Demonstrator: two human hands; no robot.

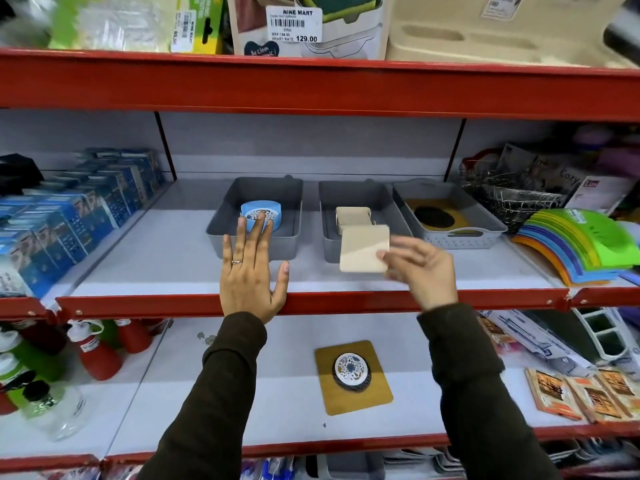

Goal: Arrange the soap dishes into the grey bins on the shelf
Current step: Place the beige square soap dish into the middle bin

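Observation:
Three grey bins stand in a row on the middle shelf. The left bin (221,233) holds a round blue soap dish (263,207). My left hand (250,275) is spread open in front of that bin, fingertips over its front rim near the blue dish. The middle bin (327,220) holds a beige soap dish (351,216). My right hand (420,268) pinches a flat square beige soap dish (362,249) just in front of the middle bin. The right bin (460,239) contains a mustard-and-black dish (434,216). On the lower shelf lies a mustard dish (353,375) with a patterned round insert.
Blue boxes (69,216) fill the shelf's left side; wire baskets (512,199) and coloured plastic items (581,244) crowd the right. Red bottles (100,351) stand lower left, packets (581,393) lower right. A red shelf edge (311,303) runs under my hands.

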